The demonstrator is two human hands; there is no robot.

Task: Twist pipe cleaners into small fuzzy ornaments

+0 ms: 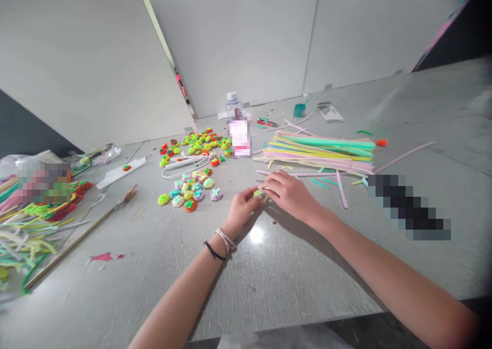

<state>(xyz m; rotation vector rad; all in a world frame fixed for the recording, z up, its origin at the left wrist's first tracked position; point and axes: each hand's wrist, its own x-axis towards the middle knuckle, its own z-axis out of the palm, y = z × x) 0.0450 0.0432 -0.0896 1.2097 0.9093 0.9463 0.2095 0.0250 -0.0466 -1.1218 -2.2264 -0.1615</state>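
Close together over the grey table, both my hands work on a small yellow-green fuzzy coil (260, 195), which looks like bent pipe cleaner. My left hand (242, 208) has its thumb and fingers closed on the coil's left side. From the right, my right hand (286, 193) pinches its upper edge, and my fingers hide part of it. Left of my hands lies a cluster of round pastel pipe-cleaner pieces (188, 187). Just beyond my right hand is a bundle of pipe cleaners (319, 154) in pink, yellow and mint.
A pile of yellow and orange pieces (205, 141) lies farther back, near a white cable (186, 163). A phone-like object (240, 139) stands before a bottle (232, 105). At left are a long brush (84, 236) and loose pipe cleaners (26, 241). Grey panels (238, 41) rise behind.
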